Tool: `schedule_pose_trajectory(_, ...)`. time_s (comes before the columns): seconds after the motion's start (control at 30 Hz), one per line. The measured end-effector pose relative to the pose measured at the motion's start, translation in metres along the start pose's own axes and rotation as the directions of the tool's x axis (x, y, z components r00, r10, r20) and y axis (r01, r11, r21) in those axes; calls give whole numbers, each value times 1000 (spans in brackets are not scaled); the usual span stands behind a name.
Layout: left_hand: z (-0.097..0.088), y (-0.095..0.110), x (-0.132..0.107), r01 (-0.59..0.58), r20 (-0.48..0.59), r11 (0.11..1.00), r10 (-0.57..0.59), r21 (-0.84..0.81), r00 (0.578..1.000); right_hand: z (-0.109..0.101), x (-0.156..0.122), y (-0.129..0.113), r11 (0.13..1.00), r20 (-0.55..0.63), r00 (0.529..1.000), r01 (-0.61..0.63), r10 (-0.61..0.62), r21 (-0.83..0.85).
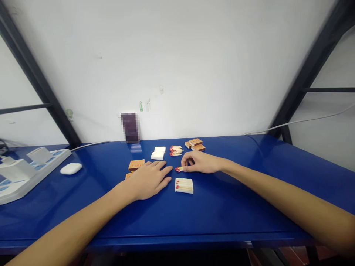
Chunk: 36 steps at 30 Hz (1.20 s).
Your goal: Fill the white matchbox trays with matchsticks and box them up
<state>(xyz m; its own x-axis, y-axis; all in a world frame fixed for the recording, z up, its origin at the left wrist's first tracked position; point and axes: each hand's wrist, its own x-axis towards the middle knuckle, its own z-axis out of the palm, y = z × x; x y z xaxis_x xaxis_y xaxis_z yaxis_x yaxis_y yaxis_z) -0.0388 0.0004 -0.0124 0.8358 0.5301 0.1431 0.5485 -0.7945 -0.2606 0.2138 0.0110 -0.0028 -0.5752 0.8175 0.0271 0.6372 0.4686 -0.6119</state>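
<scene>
Here's the shallow white rectangular matchbox tray (pixel 184 191) on the glossy blue tabletop (pixel 222 218), a few red-headed wooden matches lying lengthwise inside it, and all the action is around it! Just beyond the tray, the right hand (pixel 201 162) is in play, thumb and forefinger pinching the pale ends of a little bunch of red-headed wooden matches (pixel 180 169), heads pointing left; whether the bunch is off the surface, I can't tell from here. Over to the tray's left, the left hand (pixel 152 181) lies palm down, fingers spread, thumb reaching toward the tray but clear of it. Farther left of the tray sit two orange-brown printed cardboard matchboxes (pixel 137 164), the nearer one partly hidden by that left hand, so contact there is anyone's call. Look beyond the tray and to its left: two blank white rectangular box pieces (pixel 157 155), side by side. Straight beyond the tray, a loose heap of red-headed matches (pixel 176 150), and beyond it to the right, a small pile of orange-brown matchboxes (pixel 196 142), one resting up on the others!
</scene>
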Motion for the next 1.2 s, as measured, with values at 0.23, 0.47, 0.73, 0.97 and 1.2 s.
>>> schedule_pose_trajectory(0.23, 2, -1, 0, -7, -15, 1000, 7, -4, 1000, -2, -9, -10, 997, 69, 996, -53, 57, -62)
schedule_pose_trajectory(0.47, 1, -1, 0, 0, -10, 1000, 0, -2, 1000, -3, -18, -21, 981, 108, 990, -65, 86, -184)
schedule_pose_trajectory(0.73, -1, 0, 0, 0, 10, 1000, -1, 2, 1000, 6, -24, -29, 859, 42, 998, -13, 40, -511)
schedule_pose_trajectory(0.97, -1, 1, 0, 1, 1, 1000, -1, -2, 1000, 13, -25, -29, 762, 26, 1000, 11, 7, -647)
schedule_pose_trajectory(1.2, -2, 1, 0, 6, 17, 1000, -6, 9, 1000, 15, -24, -25, 727, 20, 1000, 21, -11, -686)
